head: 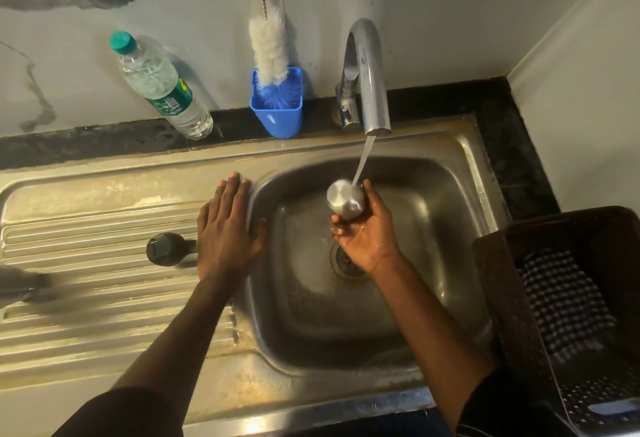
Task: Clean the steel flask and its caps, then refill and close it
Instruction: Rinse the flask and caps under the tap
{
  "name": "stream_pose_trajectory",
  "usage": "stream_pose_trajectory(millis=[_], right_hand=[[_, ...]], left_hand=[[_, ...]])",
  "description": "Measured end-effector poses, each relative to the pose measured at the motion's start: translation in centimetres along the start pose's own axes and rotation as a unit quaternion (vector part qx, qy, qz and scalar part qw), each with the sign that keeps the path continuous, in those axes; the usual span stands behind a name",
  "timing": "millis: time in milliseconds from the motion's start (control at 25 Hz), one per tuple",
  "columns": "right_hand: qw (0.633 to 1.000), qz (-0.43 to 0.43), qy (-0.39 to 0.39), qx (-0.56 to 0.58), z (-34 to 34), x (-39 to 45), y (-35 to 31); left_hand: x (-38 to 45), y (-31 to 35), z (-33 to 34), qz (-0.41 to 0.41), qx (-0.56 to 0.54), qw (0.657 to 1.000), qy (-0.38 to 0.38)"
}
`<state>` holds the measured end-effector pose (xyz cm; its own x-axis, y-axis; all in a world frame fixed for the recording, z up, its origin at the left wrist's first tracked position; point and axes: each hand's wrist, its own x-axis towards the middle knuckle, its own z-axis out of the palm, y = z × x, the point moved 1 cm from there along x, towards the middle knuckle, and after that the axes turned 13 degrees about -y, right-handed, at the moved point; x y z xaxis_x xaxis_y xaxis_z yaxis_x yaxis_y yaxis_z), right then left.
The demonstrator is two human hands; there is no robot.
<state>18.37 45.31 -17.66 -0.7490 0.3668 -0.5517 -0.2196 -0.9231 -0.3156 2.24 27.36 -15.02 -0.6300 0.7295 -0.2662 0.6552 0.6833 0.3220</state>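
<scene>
My right hand (367,232) grips a steel cap (344,198) over the sink basin (433,228), and the tap's (369,66) running stream falls onto it. My left hand (227,228) rests flat, fingers straight, on the basin's left rim. A black inner cap (166,249) lies on the ribbed draining board (86,298) just left of that hand. The steel flask (20,286) lies blurred at the far left edge of the board, mostly out of frame.
A clear plastic water bottle (159,86) with a green cap leans against the marble wall. A bottle brush (270,45) stands in a blue holder (277,111) beside the tap. A dark perforated basket (519,263) holding a checked cloth (564,301) sits at right.
</scene>
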Motion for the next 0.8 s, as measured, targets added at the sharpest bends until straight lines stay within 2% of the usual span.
stream_pose_trajectory(millis=[160, 240, 400, 520, 680, 800], right_hand=[[0.994, 0.006, -0.012, 0.109, -0.7, 1.2, -0.5], [0.995, 0.022, -0.014, 0.092, -0.4, 1.9, -0.2], [0.996, 0.077, 0.042, 0.023, -1.3, 1.1, 0.1], [0.994, 0.071, 0.048, 0.066, -1.1, 1.8, -0.3], [0.994, 0.064, 0.081, -0.037, 0.0, 2.2, 0.4], [0.995, 0.051, 0.077, 0.041, -0.6, 2.3, 0.1]], left_hand=[[0.0, -0.1, 0.0, 0.004, 0.001, 1.0, 0.002], [0.0, -0.1, 0.1, 0.003, 0.002, 1.0, 0.002], [0.0, 0.1, -0.1, -0.001, -0.002, 1.0, 0.002], [0.0, 0.1, 0.0, 0.002, -0.001, 1.0, 0.002], [0.1, -0.1, 0.1, 0.001, 0.006, 1.0, 0.005], [0.1, -0.3, 0.2, 0.003, 0.009, 1.0, 0.009]])
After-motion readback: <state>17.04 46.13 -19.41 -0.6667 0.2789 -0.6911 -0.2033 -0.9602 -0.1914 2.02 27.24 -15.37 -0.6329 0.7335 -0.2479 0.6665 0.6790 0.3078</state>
